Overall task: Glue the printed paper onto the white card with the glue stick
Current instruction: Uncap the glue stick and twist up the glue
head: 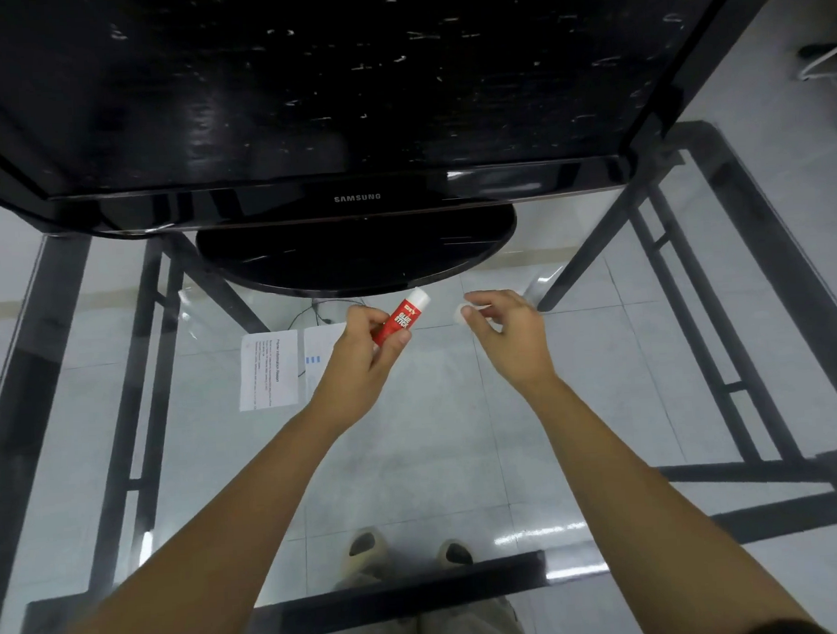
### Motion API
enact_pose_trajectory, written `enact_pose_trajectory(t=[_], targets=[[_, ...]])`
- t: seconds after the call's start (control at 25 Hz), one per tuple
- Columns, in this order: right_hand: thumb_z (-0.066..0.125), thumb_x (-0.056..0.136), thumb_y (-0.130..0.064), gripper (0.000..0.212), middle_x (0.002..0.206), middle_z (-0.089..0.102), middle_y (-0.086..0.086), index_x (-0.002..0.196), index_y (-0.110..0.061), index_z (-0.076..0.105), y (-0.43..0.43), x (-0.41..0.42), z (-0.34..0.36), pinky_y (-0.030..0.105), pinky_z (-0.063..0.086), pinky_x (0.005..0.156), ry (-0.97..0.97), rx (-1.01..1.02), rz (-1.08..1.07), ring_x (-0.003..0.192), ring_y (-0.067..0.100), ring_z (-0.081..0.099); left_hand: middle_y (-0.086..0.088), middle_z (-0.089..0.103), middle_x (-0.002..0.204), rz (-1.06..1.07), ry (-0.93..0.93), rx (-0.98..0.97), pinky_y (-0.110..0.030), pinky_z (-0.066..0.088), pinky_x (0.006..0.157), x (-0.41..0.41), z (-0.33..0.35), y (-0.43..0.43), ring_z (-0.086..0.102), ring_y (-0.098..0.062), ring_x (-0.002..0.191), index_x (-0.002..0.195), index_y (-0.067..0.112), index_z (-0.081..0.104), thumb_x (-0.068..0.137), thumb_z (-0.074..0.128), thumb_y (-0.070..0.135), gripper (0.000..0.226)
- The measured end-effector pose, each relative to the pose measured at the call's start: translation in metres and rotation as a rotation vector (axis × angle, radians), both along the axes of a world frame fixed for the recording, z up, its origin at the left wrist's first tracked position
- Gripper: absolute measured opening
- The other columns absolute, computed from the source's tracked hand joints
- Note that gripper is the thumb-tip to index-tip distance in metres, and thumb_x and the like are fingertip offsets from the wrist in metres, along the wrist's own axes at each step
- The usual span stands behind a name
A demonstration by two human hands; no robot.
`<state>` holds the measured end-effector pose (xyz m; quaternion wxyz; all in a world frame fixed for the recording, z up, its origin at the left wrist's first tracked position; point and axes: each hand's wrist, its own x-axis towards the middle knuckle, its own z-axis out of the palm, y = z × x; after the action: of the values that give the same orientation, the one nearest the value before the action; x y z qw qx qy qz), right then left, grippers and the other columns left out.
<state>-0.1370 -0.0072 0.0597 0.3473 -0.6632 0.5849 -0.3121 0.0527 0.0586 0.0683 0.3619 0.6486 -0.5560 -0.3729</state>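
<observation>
My left hand (360, 351) holds a red glue stick (399, 317) tilted, its white end pointing up and to the right. My right hand (504, 331) pinches the small white cap (460, 313) between its fingertips, a short gap to the right of the stick. On the glass table lies the printed paper (267, 368), just left of my left hand. Beside it lies the white card (319, 351) with small blue marks, partly hidden by my left hand.
A large black monitor (357, 199) stands on its round base (355, 257) at the back of the glass table (413, 438). The table's black frame (397, 594) runs along the near edge and both sides. My feet and the tiled floor show through the glass.
</observation>
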Motion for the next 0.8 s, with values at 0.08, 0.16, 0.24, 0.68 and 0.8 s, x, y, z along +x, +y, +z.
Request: enact_pose_trajectory(t=[0.08, 0.16, 0.24, 0.68, 0.8], targets=[[0.057, 0.090, -0.033, 0.024, 0.103, 0.066, -0.005, 0.106, -0.018, 0.067, 0.015, 0.009, 0.023, 0.010, 0.045, 0.078, -0.096, 0.056, 0.049, 0.087, 0.002, 0.060, 0.012, 0.050, 0.084, 0.047, 0.048, -0.034, -0.014, 0.044, 0.057, -0.006, 0.013, 0.009, 0.051, -0.004, 0.069, 0.099, 0.019, 0.041, 0.090, 0.052, 0.035, 0.021], [0.054, 0.088, -0.043, 0.027, 0.099, 0.067, -0.013, 0.104, -0.025, 0.067, 0.026, 0.017, 0.043, 0.011, 0.045, 0.080, -0.217, 0.169, 0.088, 0.092, 0.000, 0.061, 0.011, 0.051, 0.082, 0.068, 0.074, -0.083, -0.012, 0.044, 0.056, -0.012, 0.025, 0.017, 0.053, -0.001, 0.066, 0.097, 0.019, 0.041, 0.089, 0.053, 0.036, 0.023], [0.053, 0.086, -0.050, 0.027, 0.095, 0.068, -0.014, 0.099, -0.031, 0.066, 0.034, 0.022, 0.059, 0.011, 0.044, 0.078, -0.318, 0.232, 0.121, 0.091, 0.000, 0.063, 0.010, 0.051, 0.081, 0.059, 0.094, -0.131, -0.010, 0.044, 0.054, -0.016, 0.037, 0.022, 0.053, 0.006, 0.066, 0.095, 0.018, 0.041, 0.088, 0.054, 0.036, 0.023], [0.067, 0.082, -0.033, 0.008, 0.082, 0.071, -0.004, 0.084, -0.027, 0.072, 0.055, 0.024, 0.087, 0.008, 0.047, 0.068, -0.539, 0.194, 0.100, 0.076, -0.001, 0.064, -0.005, 0.065, 0.099, 0.156, 0.587, 0.099, -0.023, 0.051, 0.077, -0.020, 0.057, 0.052, 0.067, -0.013, 0.080, 0.110, 0.014, 0.050, 0.094, 0.042, 0.039, 0.031], [0.064, 0.083, -0.035, 0.010, 0.085, 0.070, -0.006, 0.088, -0.027, 0.070, 0.061, 0.025, 0.090, 0.007, 0.046, 0.070, -0.572, 0.194, 0.097, 0.081, -0.001, 0.064, -0.004, 0.065, 0.081, 0.146, 0.838, 0.132, -0.022, 0.051, 0.073, -0.022, 0.060, 0.054, 0.061, -0.012, 0.073, 0.101, 0.007, 0.054, 0.094, 0.048, 0.029, 0.024]])
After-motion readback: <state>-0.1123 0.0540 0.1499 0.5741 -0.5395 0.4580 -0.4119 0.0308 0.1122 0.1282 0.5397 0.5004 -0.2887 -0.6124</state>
